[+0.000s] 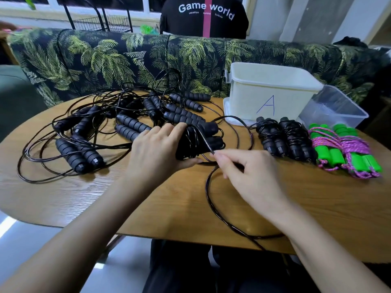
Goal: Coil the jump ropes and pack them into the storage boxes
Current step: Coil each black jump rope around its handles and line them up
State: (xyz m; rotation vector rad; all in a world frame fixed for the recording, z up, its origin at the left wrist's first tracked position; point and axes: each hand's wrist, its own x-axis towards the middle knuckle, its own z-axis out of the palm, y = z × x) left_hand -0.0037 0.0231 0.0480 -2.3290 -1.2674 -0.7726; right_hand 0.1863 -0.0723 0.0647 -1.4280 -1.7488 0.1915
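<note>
— How's the light?
— Soft, even indoor light. There's only a faint shadow under the left hand [156,149] gripping the black handles [203,140].
— Sharp?
— The right hand [251,174], pinching the cord [207,187], is slightly smeared. The table [84,197] bows outward from the grip, and below-left the floor [8,225] glares.

black ropes [88,127], green-handled pink ropes [347,151], palm-print sofa [105,58]

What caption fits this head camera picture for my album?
Left hand holds black handles while right hand winds the cord.
</note>
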